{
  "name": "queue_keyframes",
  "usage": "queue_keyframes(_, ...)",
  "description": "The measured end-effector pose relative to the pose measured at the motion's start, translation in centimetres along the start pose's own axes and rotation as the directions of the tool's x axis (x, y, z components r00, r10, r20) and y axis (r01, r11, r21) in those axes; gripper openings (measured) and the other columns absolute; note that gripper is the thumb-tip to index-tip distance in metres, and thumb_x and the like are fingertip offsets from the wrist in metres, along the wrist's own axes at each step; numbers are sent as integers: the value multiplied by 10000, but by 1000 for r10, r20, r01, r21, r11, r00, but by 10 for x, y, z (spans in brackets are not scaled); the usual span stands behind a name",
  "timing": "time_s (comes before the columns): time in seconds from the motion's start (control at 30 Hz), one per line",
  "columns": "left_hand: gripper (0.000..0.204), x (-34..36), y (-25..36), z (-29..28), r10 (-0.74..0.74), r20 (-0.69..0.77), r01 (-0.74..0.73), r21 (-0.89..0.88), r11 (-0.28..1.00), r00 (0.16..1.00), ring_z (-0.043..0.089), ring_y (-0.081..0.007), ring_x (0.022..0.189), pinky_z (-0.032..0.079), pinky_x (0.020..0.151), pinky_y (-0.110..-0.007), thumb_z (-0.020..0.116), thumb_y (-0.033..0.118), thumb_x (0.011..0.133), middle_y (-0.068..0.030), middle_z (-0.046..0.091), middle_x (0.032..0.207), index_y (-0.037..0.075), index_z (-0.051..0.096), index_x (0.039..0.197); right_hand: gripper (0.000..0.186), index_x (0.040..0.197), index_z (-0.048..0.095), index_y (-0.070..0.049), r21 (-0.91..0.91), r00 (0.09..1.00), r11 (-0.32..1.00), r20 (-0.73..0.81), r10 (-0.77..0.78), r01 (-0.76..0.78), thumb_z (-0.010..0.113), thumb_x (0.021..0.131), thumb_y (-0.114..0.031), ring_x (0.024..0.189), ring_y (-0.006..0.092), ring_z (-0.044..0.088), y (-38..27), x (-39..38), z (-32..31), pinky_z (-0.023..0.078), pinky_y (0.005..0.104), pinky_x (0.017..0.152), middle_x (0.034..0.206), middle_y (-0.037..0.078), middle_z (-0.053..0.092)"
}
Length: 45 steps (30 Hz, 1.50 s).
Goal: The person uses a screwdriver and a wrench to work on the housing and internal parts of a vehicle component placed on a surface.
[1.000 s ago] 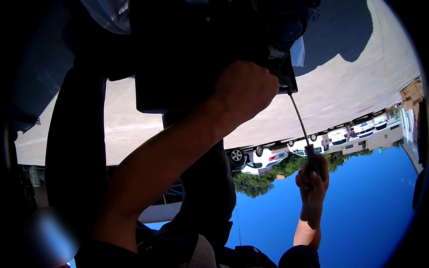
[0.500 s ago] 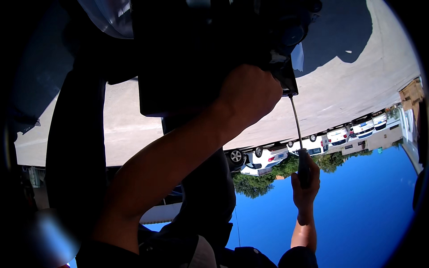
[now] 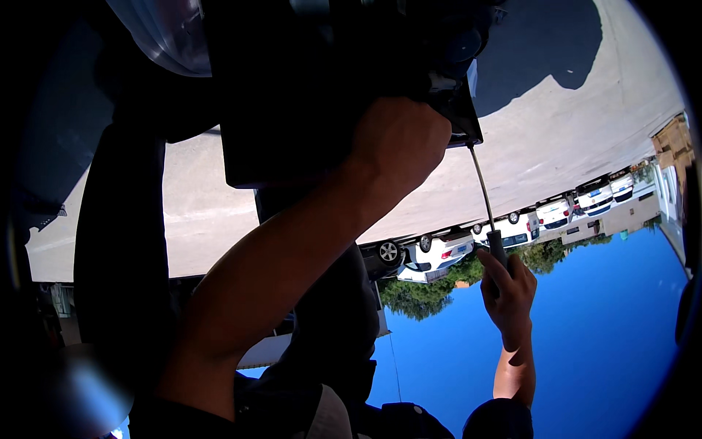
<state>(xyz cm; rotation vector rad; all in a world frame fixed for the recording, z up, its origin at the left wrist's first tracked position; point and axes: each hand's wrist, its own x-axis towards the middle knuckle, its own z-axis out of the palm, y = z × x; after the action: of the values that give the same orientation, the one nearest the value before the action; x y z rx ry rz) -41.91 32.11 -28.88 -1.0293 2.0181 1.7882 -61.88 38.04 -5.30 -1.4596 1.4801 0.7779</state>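
Note:
My right hand [image 3: 510, 293] is wrapped round the dark grey handle of a screwdriver [image 3: 497, 246], fingers bent about it. The long thin shaft rises, leaning slightly left, and its tip meets the lower right corner of a black, box-like part [image 3: 285, 132]. My left hand [image 3: 406, 139] is closed in a fist against the right side of that part, close to the screwdriver tip. Deep shadow and the back of the hand hide what the left fingers hold. My left forearm crosses the view from the lower left.
Above the hands a dark rounded piece [image 3: 464, 45] juts out. Clear plastic sheeting [image 3: 172, 36] hangs at upper left. Dark legs or supports [image 3: 121, 234] stand at left. Beyond, upside down, are pale pavement [image 3: 570, 146], parked white cars [image 3: 446, 252], trees and blue sky.
My right hand has shifted slightly right and up, and its fingers have changed their hold on the screwdriver handle. The left hand stays closed at the black part; the whole view has shifted a little.

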Motion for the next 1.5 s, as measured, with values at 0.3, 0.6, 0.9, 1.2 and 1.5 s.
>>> queue_keyframes(0.3,72,-6,-11,-5,76,-46,-76,3,997,996,687,-230,579,546,526,-367,640,100,887,-103,685,671,65,684,842,569,1400,466,-86,791,886,-608,326,331,-65,702,933,-308,550,70,428,1,-24,23,331,247,496,761,40,563)
queue_keyframes(0.6,50,-15,-12,0,95,-103,-91,35,995,990,675,-204,562,538,524,-333,661,103,875,-82,658,634,68,665,839,540,1321,623,-44,-27,998,1000,-58,6,-7,778,803,-37,612,242,556,8,-5,-3,426,359,537,762,105,562)
queue_keyframes(0.9,124,-57,-39,-9,19,-211,7,119,993,977,681,-180,708,548,578,-303,690,145,878,-60,676,812,61,659,964,584,1423,502,17,695,956,697,-48,290,-177,705,879,-45,586,140,531,9,-19,21,410,325,503,754,50,603)
queue_keyframes(1.2,150,-42,-17,19,108,-342,-129,-40,991,933,620,-160,766,534,623,-301,747,134,814,-40,583,836,90,627,892,693,1526,394,-113,952,785,-181,305,539,-246,707,942,-316,501,105,437,-30,-23,27,358,290,475,660,2,463)
queue_keyframes(1.5,97,-47,-17,24,81,-352,-138,-138,981,933,618,-149,780,539,621,-267,713,126,872,-38,584,879,77,658,934,383,1193,677,-63,102,993,988,-15,121,-119,723,817,-8,609,244,506,-13,-12,1,393,366,532,770,98,542)
